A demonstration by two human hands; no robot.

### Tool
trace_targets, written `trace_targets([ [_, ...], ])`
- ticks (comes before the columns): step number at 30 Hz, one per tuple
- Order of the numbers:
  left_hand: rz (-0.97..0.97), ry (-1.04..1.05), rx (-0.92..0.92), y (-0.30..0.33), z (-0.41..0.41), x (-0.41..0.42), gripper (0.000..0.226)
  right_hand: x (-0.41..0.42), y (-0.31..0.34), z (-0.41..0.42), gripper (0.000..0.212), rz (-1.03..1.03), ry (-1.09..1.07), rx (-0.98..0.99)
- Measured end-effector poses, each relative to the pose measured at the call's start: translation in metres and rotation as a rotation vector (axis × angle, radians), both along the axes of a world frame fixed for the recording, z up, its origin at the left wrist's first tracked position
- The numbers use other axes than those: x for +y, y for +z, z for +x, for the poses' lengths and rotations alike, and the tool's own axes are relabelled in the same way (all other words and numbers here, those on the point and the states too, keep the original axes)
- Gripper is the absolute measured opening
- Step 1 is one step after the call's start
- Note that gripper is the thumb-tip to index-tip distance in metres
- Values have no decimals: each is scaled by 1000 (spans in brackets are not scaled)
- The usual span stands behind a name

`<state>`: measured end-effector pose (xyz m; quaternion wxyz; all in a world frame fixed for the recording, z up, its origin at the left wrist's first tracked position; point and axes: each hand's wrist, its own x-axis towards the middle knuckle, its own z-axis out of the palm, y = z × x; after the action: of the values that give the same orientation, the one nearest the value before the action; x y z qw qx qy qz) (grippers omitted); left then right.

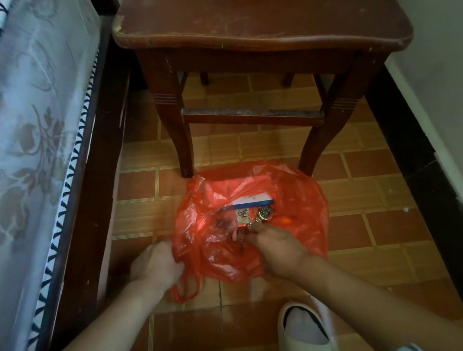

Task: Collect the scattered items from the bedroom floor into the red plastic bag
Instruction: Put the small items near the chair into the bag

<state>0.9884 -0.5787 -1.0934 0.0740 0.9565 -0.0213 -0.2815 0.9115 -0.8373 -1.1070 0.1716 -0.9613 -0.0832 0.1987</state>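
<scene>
A red plastic bag [291,197] lies open on the tiled floor in front of a wooden chair. My left hand [155,265] grips the bag's left rim and handle. My right hand [280,246] holds the metal band of a wristwatch [265,213], whose dial hangs over the bag's opening. Inside the bag I see a white and blue box [252,201] and a small printed card [242,214]. Other contents show only dimly through the plastic.
A dark red wooden chair [258,23] stands just beyond the bag, its front legs at the bag's far edge. A bed [24,136] with a lace cover runs along the left. A wall with a black skirting is on the right. My slippered foot [305,338] is at bottom.
</scene>
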Motion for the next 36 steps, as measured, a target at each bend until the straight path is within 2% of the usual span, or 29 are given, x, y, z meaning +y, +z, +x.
trace_targets([
  [2,6,9,-41,3,1,0,6,-3,6,6,51,24,-53,-2],
  [5,-29,59,-105,10,8,-6,15,-9,16,20,45,12,-155,-55],
  [10,-171,250,-260,38,15,-16,12,-25,51,39,42,55,-324,-207],
  [13,-292,321,-248,68,3,-19,5,-35,87,36,34,48,-392,-251],
  [16,-358,362,-202,113,-11,-20,7,-41,136,22,36,58,-458,-219],
  [19,-430,340,-154,167,-22,-22,4,-45,195,4,35,12,-526,-61],
  [21,-446,314,-124,205,-30,-24,12,-48,232,-7,36,29,-576,-7],
  [23,-449,295,-137,242,-36,-26,17,-49,268,-18,35,50,-602,-20],
  [29,-440,221,-145,343,-45,-40,12,-53,364,-41,24,130,-668,-114],
  [36,-462,206,-109,413,-45,-50,19,-58,444,-62,24,204,-751,-152],
])
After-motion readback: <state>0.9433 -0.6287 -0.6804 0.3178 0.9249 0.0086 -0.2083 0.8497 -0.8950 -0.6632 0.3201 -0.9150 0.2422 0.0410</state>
